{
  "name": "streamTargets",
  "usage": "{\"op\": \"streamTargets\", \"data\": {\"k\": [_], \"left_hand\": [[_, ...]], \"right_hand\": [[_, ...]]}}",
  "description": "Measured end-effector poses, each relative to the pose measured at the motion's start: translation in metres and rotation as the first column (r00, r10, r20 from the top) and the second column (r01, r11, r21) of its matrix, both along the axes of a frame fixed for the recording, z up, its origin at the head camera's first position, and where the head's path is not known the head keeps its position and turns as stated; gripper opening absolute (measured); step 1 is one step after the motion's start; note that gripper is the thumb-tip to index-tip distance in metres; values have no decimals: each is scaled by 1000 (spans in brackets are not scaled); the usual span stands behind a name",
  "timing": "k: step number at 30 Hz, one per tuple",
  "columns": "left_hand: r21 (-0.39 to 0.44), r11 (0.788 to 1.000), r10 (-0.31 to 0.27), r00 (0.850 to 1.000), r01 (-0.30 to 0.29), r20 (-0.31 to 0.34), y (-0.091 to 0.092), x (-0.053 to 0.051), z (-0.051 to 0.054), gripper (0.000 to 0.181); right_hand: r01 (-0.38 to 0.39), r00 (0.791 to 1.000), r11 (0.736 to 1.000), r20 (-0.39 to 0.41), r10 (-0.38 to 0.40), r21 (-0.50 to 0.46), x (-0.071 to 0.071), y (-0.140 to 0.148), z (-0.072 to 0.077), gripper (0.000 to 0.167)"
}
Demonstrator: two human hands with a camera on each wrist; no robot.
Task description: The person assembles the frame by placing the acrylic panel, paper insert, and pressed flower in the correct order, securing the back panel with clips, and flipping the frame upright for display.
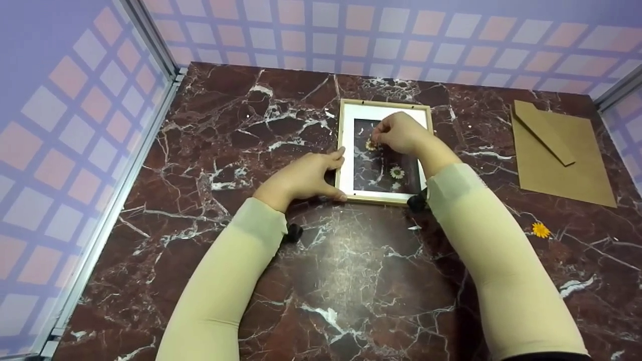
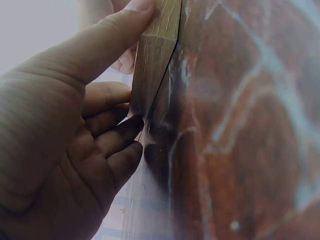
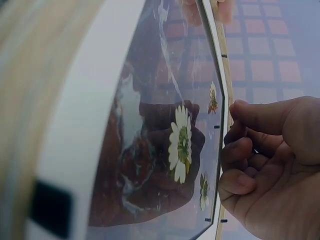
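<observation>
A wooden picture frame (image 1: 386, 200) with a white mat and a clear pane lies on the marbled table. My left hand (image 1: 313, 175) rests at its lower left corner, thumb and index finger spread along the edge; in the left wrist view the thumb (image 2: 100, 47) is straight. Over the pane, my right hand (image 1: 401, 133) has curled fingers, thumb meeting index finger, with nothing visible between them. Close to its fingertips is a small yellowish dried flower (image 3: 213, 98). Nearer me on the pane lies a white daisy (image 1: 396, 172). Another small greenish flower (image 3: 204, 191) shows beyond it.
A brown paper envelope (image 1: 562, 155) lies at the right with its flap folded over. An orange flower (image 1: 540, 229) sits on the table, nearer me than the envelope. Checkered purple panels (image 1: 381, 45) stand along the table's back and sides.
</observation>
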State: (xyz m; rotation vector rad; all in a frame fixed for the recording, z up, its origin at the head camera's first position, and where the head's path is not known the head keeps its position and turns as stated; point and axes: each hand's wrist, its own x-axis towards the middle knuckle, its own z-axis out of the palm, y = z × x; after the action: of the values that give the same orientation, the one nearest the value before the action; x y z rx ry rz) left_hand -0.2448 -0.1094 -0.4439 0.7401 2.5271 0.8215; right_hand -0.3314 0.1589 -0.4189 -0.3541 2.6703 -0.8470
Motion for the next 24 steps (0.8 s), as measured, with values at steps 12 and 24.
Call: {"op": "streamTargets", "data": {"k": [12, 24], "left_hand": [[5, 1000, -7, 1000, 7, 13, 1, 1, 2, 103], [1, 1000, -5, 1000, 5, 16, -1, 1, 2, 102]], "right_hand": [[40, 999, 999, 30, -39, -34, 4, 8, 6, 26], [122, 992, 975, 48, -116, -186, 30, 42, 18, 42]]}}
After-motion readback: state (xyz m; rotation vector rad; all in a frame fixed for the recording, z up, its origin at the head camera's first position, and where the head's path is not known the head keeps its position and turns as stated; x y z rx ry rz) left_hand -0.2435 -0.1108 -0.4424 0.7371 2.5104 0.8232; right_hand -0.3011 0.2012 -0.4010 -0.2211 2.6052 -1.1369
